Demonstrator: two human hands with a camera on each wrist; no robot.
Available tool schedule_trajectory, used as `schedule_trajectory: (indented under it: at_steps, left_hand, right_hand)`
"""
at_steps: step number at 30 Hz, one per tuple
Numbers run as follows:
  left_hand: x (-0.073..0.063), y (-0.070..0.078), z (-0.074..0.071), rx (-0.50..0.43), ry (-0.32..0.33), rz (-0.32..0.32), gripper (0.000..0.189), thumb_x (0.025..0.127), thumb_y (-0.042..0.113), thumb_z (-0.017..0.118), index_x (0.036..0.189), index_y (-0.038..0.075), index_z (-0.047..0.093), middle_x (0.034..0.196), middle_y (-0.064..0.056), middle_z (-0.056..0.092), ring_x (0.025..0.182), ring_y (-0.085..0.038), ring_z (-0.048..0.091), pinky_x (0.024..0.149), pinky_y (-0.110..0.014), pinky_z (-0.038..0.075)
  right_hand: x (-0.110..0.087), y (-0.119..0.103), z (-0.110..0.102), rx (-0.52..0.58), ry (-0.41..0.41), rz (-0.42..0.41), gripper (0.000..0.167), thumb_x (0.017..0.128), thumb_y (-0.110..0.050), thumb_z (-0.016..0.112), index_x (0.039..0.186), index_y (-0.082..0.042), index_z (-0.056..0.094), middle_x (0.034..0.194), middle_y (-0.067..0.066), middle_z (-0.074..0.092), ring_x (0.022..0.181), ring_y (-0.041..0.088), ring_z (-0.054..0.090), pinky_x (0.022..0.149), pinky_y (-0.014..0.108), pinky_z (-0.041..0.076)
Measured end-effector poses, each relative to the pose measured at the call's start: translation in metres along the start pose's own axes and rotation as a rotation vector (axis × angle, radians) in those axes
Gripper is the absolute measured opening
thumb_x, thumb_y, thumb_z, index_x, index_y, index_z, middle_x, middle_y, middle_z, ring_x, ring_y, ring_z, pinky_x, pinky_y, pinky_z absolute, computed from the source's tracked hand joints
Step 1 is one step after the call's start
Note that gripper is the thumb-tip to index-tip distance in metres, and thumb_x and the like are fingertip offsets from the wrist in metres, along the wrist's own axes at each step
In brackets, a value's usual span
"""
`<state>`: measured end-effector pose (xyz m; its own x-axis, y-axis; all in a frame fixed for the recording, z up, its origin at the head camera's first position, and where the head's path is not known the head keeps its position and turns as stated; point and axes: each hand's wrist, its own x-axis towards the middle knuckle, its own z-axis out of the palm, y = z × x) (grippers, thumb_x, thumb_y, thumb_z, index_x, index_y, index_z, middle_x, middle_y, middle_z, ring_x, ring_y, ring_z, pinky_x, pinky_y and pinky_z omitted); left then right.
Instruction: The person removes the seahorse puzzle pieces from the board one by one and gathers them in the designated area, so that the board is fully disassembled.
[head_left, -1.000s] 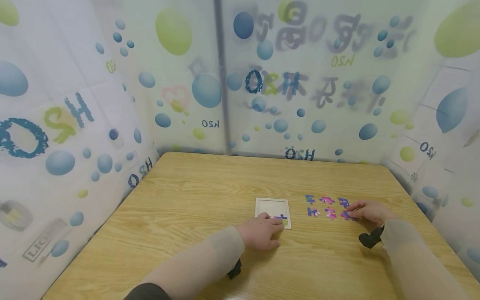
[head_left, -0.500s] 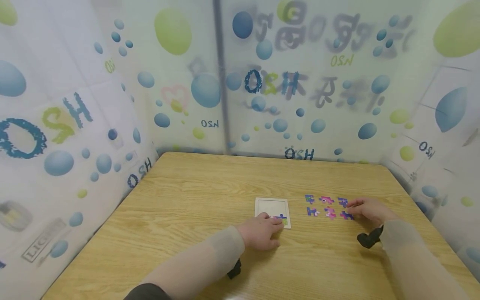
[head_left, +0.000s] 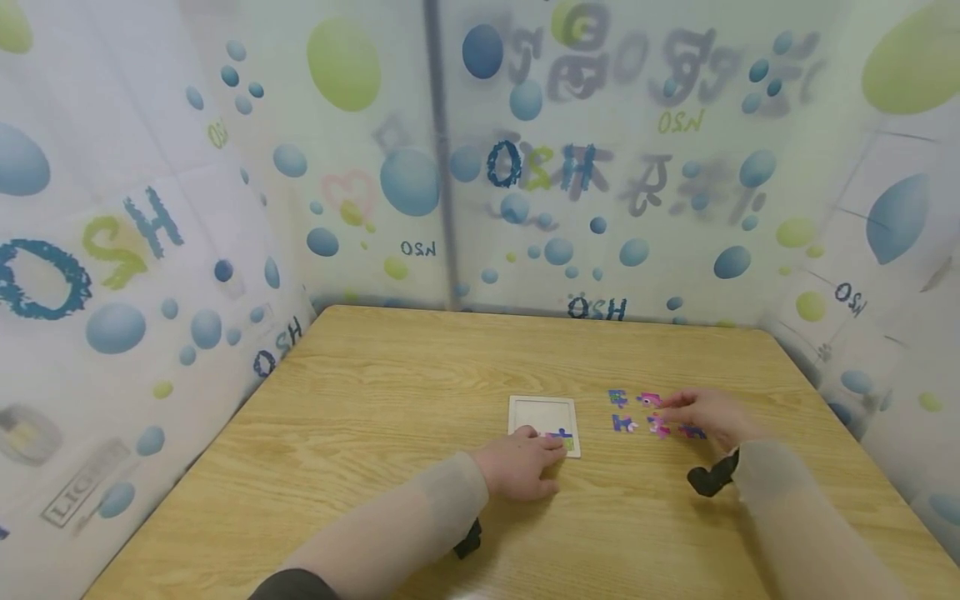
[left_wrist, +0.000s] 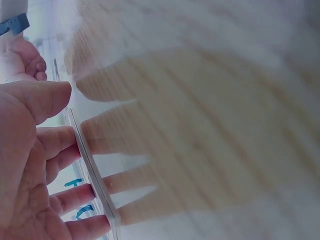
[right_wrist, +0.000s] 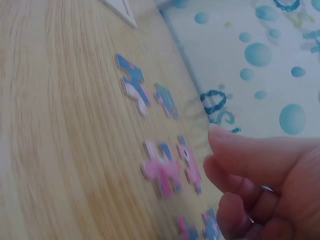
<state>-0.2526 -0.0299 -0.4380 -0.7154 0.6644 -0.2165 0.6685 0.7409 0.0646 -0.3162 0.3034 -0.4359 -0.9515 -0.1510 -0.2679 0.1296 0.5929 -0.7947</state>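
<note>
My left hand rests on the near side of a white square puzzle tray, its fingers stretched over the rim. Blue, pink and green pieces lie in the tray's near right corner, partly hidden by that hand. In the left wrist view the fingertips touch the tray's edge. Over the loose jigsaw pieces on the right hovers my right hand, fingers loosely bent, nothing between them. In the right wrist view, a pink piece with an eye and a pink-and-white piece lie just beyond its fingertips.
The loose pieces lie in two rows right of the tray, including a blue-and-green one and a blue-and-white one. A wooden table carries everything. Curtains with printed bubbles stand along its back and sides.
My right hand has moved left from the rightmost loose pieces toward the middle ones, now covering the upper right piece in the head view. The left hand stays on the tray.
</note>
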Motion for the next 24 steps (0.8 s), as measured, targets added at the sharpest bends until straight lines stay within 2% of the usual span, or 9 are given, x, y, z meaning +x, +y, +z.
schedule_trajectory:
  at_steps: [6,13,17,19,20,24]
  left_hand:
    - [-0.001,0.001,-0.001,-0.004,-0.001,-0.004,0.058,0.096,0.047,0.052,0.148,0.023,0.04,0.153,0.012,0.033,0.134,-0.02,0.036,0.107,-0.027,0.035]
    - [-0.002,0.001,-0.002,-0.013,-0.004,-0.007,0.059,0.096,0.047,0.053,0.148,0.023,0.04,0.153,0.012,0.033,0.134,-0.02,0.036,0.107,-0.028,0.035]
    - [-0.002,0.001,-0.003,-0.02,-0.006,-0.009,0.058,0.096,0.047,0.053,0.148,0.023,0.041,0.153,0.012,0.033,0.134,-0.02,0.036,0.107,-0.028,0.036]
    - [-0.002,0.001,-0.003,-0.022,-0.007,-0.011,0.058,0.096,0.047,0.053,0.148,0.024,0.041,0.153,0.012,0.033,0.134,-0.02,0.036,0.107,-0.029,0.037]
    - [-0.001,0.001,-0.003,-0.024,-0.006,-0.011,0.058,0.096,0.047,0.053,0.148,0.024,0.041,0.153,0.012,0.033,0.134,-0.02,0.036,0.107,-0.029,0.037]
    - [-0.002,0.001,-0.003,-0.022,-0.004,-0.007,0.058,0.096,0.048,0.053,0.147,0.024,0.041,0.153,0.012,0.033,0.133,-0.021,0.037,0.106,-0.03,0.037]
  right_hand:
    - [0.003,-0.017,0.017,0.018,-0.015,-0.006,0.035,0.091,-0.022,0.068,0.117,0.0,0.062,0.098,0.006,0.063,0.082,0.024,0.053,0.068,0.034,0.043]
    - [0.009,-0.034,0.041,0.06,-0.02,-0.012,0.032,0.089,-0.019,0.07,0.114,-0.001,0.064,0.097,0.006,0.063,0.066,0.018,0.048,0.055,0.027,0.042]
    - [0.013,-0.042,0.055,0.041,-0.015,-0.046,0.029,0.089,-0.017,0.07,0.111,0.0,0.066,0.101,0.007,0.063,0.073,0.018,0.05,0.059,0.026,0.045]
    - [0.015,-0.046,0.062,0.03,-0.01,-0.062,0.027,0.088,-0.017,0.071,0.11,-0.001,0.067,0.101,0.007,0.063,0.08,0.019,0.052,0.065,0.028,0.047]
    - [0.016,-0.048,0.066,0.026,-0.012,-0.069,0.026,0.088,-0.016,0.071,0.109,-0.001,0.067,0.102,0.007,0.063,0.085,0.02,0.052,0.069,0.029,0.047]
    - [0.02,-0.056,0.08,0.022,-0.021,-0.062,0.024,0.087,-0.018,0.072,0.107,-0.004,0.069,0.1,0.006,0.062,0.088,0.023,0.051,0.072,0.031,0.044]
